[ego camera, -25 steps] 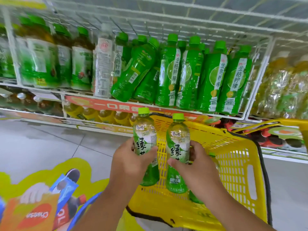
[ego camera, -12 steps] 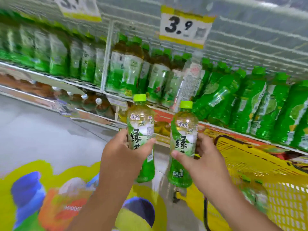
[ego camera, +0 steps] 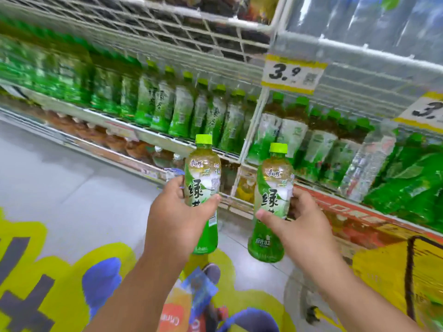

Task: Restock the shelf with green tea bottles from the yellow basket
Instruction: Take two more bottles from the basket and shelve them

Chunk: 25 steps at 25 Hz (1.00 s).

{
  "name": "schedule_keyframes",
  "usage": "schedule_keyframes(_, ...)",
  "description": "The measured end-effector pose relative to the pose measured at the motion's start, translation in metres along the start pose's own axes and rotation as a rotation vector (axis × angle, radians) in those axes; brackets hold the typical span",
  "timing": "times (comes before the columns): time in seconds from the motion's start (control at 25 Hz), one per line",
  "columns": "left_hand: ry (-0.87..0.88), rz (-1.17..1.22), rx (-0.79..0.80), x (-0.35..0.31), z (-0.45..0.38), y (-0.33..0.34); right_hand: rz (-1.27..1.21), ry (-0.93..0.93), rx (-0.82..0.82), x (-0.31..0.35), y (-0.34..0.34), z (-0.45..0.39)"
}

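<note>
left hand [ego camera: 177, 221]: grip curled round the left green tea bottle [ego camera: 202, 188], held upright above the floor.
right hand [ego camera: 304, 226]: grip wrapped round the right green tea bottle [ego camera: 273, 200], upright, apart from the first.
yellow basket [ego camera: 383, 271]: low at the right edge.
shelf [ego camera: 165, 137]: beyond both bottles, lined with green tea bottles.
price tag [ego camera: 293, 74]: above, reading 3.9.

Yellow basket [ego camera: 395, 271] now far right.
</note>
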<state>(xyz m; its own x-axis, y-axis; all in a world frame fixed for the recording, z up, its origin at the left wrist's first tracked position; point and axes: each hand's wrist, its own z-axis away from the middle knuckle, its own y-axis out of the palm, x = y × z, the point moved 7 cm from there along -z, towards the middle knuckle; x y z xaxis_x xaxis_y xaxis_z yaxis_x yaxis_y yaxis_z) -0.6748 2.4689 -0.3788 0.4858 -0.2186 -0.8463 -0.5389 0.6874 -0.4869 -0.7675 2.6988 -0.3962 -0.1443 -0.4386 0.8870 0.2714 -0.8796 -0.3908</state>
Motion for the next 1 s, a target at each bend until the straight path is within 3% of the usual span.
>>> schedule_keyframes(0.32, 0.005, 0.011, -0.042, 0.008, -0.12, -0.046, -0.027, 0.022, -0.03, 0.032, 0.089, -0.065)
schedule_keyframes(0.68, 0.171, -0.119, 0.01, -0.03, -0.245, -0.016, 0.054, 0.101, -0.182, 0.062, 0.122, -0.164)
schedule_keyframes(1.0, 0.236, -0.135, 0.093, -0.04, -0.302, 0.021, 0.097, 0.141, -0.286, 0.074, 0.148, -0.202)
